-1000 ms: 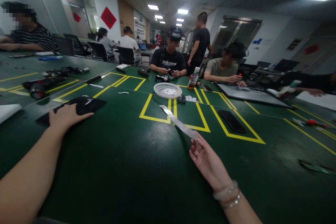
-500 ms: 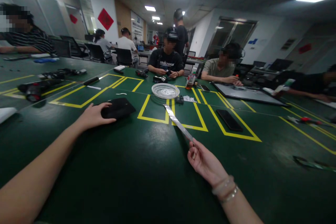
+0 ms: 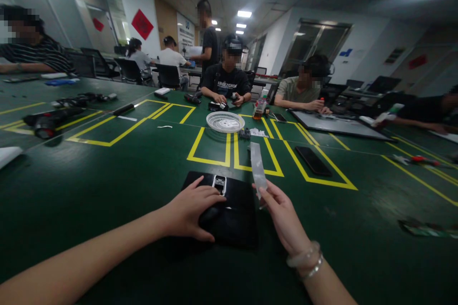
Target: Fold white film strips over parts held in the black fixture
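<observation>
A flat black panel (image 3: 238, 219) with a small silver-framed opening near its far edge lies on the green table in front of me. My left hand (image 3: 195, 207) rests on the panel's left part, fingers spread and palm down. Just right of the panel, my right hand (image 3: 281, 205) pinches the lower end of a silvery strip (image 3: 257, 164) between thumb and fingers. The strip stands up from the fingertips, pointing away from me. Whether its lower end touches the panel cannot be made out.
Beyond the panel stands a white slotted basket (image 3: 225, 123). A black phone-like slab (image 3: 313, 160) lies right, inside yellow tape (image 3: 325, 183). A bottle (image 3: 259, 108) stands behind. Dark tools (image 3: 46, 124) lie left. Several people sit around the table; a green board (image 3: 427, 228) is at right.
My left hand and the black panel have moved right, to the middle in front of me. The silvery strip has swung more upright in my right hand. A standing person behind has moved left.
</observation>
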A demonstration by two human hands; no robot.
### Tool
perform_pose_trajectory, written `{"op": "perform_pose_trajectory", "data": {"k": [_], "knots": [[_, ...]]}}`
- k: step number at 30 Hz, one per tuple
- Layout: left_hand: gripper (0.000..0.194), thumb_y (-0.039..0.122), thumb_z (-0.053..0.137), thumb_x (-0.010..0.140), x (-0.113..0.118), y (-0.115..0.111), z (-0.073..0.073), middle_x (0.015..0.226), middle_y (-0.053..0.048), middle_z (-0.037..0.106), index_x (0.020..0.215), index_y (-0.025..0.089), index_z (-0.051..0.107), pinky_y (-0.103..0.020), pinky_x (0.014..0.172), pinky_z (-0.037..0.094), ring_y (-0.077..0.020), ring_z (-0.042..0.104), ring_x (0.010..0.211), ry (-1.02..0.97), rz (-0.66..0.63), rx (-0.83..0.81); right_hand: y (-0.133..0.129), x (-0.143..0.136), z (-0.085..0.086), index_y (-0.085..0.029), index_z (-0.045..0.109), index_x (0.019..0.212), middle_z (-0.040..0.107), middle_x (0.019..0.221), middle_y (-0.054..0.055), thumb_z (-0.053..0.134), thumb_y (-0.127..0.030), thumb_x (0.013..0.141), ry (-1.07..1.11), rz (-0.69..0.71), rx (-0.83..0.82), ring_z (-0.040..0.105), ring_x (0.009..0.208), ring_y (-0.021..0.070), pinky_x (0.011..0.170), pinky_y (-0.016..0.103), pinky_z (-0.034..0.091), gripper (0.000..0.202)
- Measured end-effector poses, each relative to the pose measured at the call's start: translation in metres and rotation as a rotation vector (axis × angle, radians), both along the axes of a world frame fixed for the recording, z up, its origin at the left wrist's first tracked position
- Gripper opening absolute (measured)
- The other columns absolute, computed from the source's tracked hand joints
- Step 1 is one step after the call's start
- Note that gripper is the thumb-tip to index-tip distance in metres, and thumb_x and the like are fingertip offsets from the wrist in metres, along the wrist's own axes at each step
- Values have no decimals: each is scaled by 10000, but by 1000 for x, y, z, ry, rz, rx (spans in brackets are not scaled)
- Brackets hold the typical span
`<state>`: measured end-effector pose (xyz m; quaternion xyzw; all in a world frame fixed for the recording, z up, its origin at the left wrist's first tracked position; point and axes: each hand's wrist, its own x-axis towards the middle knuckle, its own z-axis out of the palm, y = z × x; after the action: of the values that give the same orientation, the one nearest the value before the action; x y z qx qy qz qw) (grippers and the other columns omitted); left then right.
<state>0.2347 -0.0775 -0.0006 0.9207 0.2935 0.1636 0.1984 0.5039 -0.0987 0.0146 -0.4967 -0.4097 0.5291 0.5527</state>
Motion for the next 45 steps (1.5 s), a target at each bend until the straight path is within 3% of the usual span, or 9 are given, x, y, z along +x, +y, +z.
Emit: {"op": "perform_pose_trajectory", "data": {"k": [7, 11, 14, 16, 23, 29, 34, 38, 45], "knots": [[950, 566, 870, 685, -3, 3, -12, 1481, -139, 404, 1475, 237, 458, -576, 1189, -8, -377, 336, 1380, -182, 26, -162, -2, 0, 1, -235, 736, 1082, 738, 1055, 62, 798, -366, 750, -19, 69, 45, 633, 1011, 215, 925, 336, 455, 362], [606, 527, 689, 904, -5, 14, -12, 1417, -143, 487, 1399, 211, 538, -499, 1171, 272, -326, 426, 1339, -612, 206, -603, -1, 5, -2, -237, 759, 940, 731, 881, 32, 730, -330, 796, -138, 200, 136, 637, 901, 205, 870, 324, 461, 174], [345, 385, 638, 974, -5, 27, -7, 1271, -172, 602, 1223, 145, 632, -397, 1005, 504, -297, 597, 1168, -1064, 395, -982, 0, 8, -1, -233, 756, 872, 706, 812, 17, 680, -289, 814, -243, 302, 180, 627, 821, 191, 800, 307, 468, 110], [199, 257, 586, 1006, -9, 34, -1, 1226, -172, 627, 1139, 120, 641, -333, 892, 574, -261, 661, 1060, -1268, 487, -1078, 0, 9, 0, -228, 756, 883, 701, 803, 17, 659, -278, 813, -308, 317, 187, 621, 798, 191, 772, 306, 470, 129], [167, 31, 552, 957, -28, 43, 10, 1101, -150, 671, 1085, 95, 637, -263, 716, 626, -213, 712, 879, -1400, 536, -1024, 5, 11, 3, -226, 761, 918, 712, 804, 29, 661, -341, 781, -440, 173, 184, 620, 793, 222, 748, 335, 474, 206], [180, 57, 652, 893, -28, 40, 11, 1096, -150, 673, 1069, 93, 642, -275, 728, 632, -239, 708, 899, -1430, 536, -978, 6, 12, 4, -228, 760, 877, 722, 847, 44, 703, -409, 749, -472, 118, 140, 616, 827, 250, 760, 357, 464, 230], [340, 103, 588, 879, -32, 39, 14, 1151, -175, 655, 1217, 88, 612, -293, 721, 629, -260, 694, 952, -1448, 498, -941, 7, 16, 2, -226, 759, 893, 726, 859, 46, 678, -406, 734, -580, 19, 131, 614, 819, 261, 746, 369, 463, 253], [311, 89, 538, 866, -34, 40, 13, 1229, -168, 620, 1164, 83, 627, -326, 730, 632, -276, 677, 1003, -1427, 481, -870, 9, 20, -4, -239, 757, 951, 729, 864, 46, 614, -400, 775, -711, -45, 138, 624, 819, 271, 740, 382, 467, 278], [279, 213, 736, 875, -34, 42, 4, 1086, -161, 674, 1107, 82, 655, -256, 730, 624, -259, 677, 1002, -1334, 513, -786, 8, 23, -9, -280, 757, 963, 739, 858, 33, 605, -349, 787, -785, -102, 142, 636, 783, 267, 713, 375, 466, 243]]}}
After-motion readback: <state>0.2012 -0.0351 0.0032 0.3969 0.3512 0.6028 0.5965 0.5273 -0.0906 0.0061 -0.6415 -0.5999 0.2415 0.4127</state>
